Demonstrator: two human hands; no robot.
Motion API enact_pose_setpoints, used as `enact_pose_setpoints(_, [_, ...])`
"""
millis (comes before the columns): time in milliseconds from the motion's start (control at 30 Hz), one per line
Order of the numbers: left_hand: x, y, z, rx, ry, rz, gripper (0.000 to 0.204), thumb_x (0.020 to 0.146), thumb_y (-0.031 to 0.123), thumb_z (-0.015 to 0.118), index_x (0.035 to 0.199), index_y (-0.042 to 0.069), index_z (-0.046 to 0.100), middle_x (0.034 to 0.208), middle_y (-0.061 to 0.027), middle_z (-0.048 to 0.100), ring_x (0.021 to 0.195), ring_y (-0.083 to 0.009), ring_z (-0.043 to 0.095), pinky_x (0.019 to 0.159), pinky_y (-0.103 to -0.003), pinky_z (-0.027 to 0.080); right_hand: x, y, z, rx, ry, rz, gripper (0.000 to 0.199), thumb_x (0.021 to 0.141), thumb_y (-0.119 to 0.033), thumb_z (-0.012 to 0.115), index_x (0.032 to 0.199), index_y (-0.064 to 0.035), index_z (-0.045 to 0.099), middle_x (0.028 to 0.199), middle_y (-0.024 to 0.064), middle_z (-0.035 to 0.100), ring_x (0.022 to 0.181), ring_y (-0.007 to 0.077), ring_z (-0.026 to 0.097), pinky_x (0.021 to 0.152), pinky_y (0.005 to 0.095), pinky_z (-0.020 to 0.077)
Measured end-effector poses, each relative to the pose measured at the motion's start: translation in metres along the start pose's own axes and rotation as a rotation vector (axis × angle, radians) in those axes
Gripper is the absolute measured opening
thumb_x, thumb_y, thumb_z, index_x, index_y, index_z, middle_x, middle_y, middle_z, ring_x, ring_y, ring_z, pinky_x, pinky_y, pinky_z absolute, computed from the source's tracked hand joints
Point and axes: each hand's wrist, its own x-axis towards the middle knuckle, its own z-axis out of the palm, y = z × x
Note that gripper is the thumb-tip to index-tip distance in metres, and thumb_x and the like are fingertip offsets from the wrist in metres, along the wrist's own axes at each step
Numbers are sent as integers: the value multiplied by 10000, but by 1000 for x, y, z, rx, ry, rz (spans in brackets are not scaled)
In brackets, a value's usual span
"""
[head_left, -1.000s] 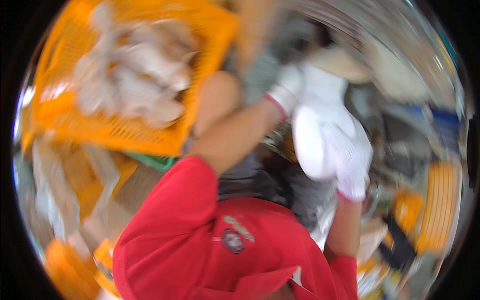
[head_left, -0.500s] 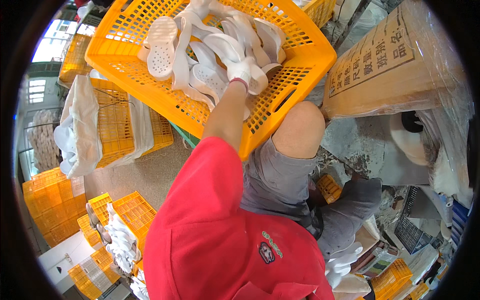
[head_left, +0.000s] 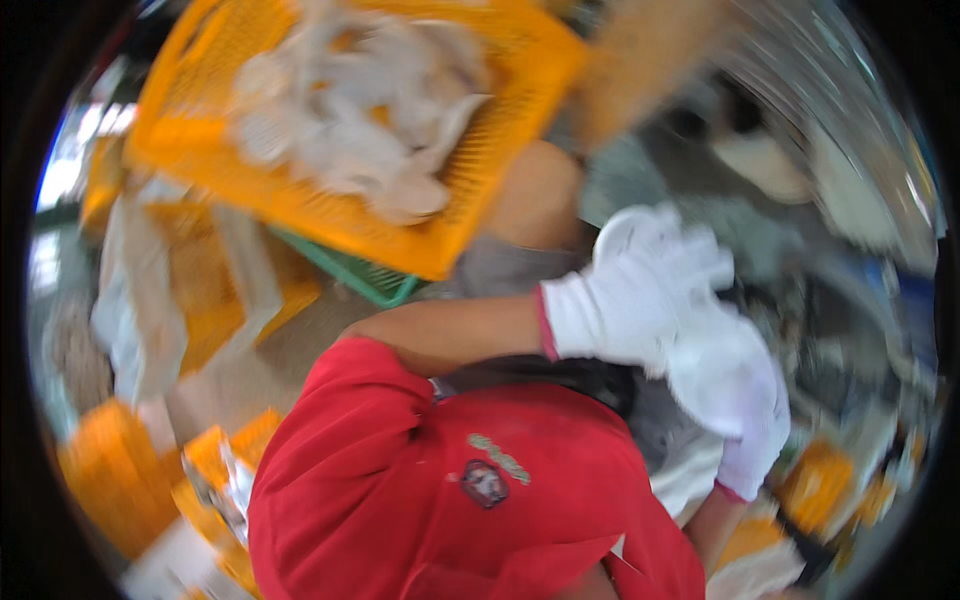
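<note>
Both hands are working close together here, and they're wrapping around a white clog (head_left: pixel 705 375)! The left hand (head_left: pixel 640 300), in a white knit glove with a red cuff, is pressing over the clog's upper part, its back facing up and its fingers pointing away from the body, slightly parted. The right hand (head_left: pixel 762 430), gloved the same way, is gripping the clog's other side, just beyond and nearer the body than the left; blur is hiding how its fingers are bending. A rounded white end is poking out just past the left hand's fingers, and I can't tell whether it's belonging to that same clog.

Out to the left hand's left and farther ahead, a yellow-orange perforated crate (head_left: pixel 350 230) is holding a jumbled heap of white clogs (head_left: pixel 370 110). A green crate (head_left: pixel 365 275) is showing from underneath, nearer to the left hand. A bare knee (head_left: pixel 535 190) is rising between that hand and the big crate. Ahead of the left hand, a brown cardboard box (head_left: pixel 640 70) is standing, badly smeared. Below the right hand and off to its right, a smaller orange basket (head_left: pixel 815 485) is sitting among blurred clutter.
</note>
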Motion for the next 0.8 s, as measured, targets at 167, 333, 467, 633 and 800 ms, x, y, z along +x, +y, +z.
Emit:
enact_pose_setpoints(167, [73,-9,107,-1831,58,-1279,504,890,235,848,1331,79,661,1181,-89,706,1111,-257,668,978,-391,537,-22,21,-15,-515,252,-160,639,977,-114,684,1535,98,458,1459,212,599,1305,289,604,1072,393,510])
enact_pose_setpoints(333, [133,-8,163,-1619,361,-1049,349,1053,224,643,1331,13,641,1227,-76,715,1134,-216,682,1032,-370,539,-2,-9,25,17,395,-23,772,951,-147,690,1618,46,352,1518,221,527,1377,308,543,1106,392,472])
enact_pose_setpoints(467, [190,-69,206,-1714,358,-628,326,1090,234,566,1340,45,654,1275,-102,721,1171,-247,684,1057,-381,541,79,-18,10,-508,364,-496,623,1022,-174,594,1562,69,398,1437,356,542,1222,515,599,1036,505,503])
enact_pose_setpoints(633, [179,-173,206,-1841,99,-945,397,1081,320,565,1365,53,634,1323,-125,708,1152,-269,703,1012,-408,572,175,2,24,-912,421,-802,357,931,-140,629,1238,24,712,1274,271,685,1081,453,696,912,503,584])
enact_pose_setpoints(800, [110,-180,111,-334,-297,-1086,696,898,534,768,1356,18,684,1291,-175,729,1158,-283,700,1007,-353,510,216,5,28,-830,322,-682,195,889,-136,633,923,-38,798,1083,193,742,992,372,737,824,477,612])
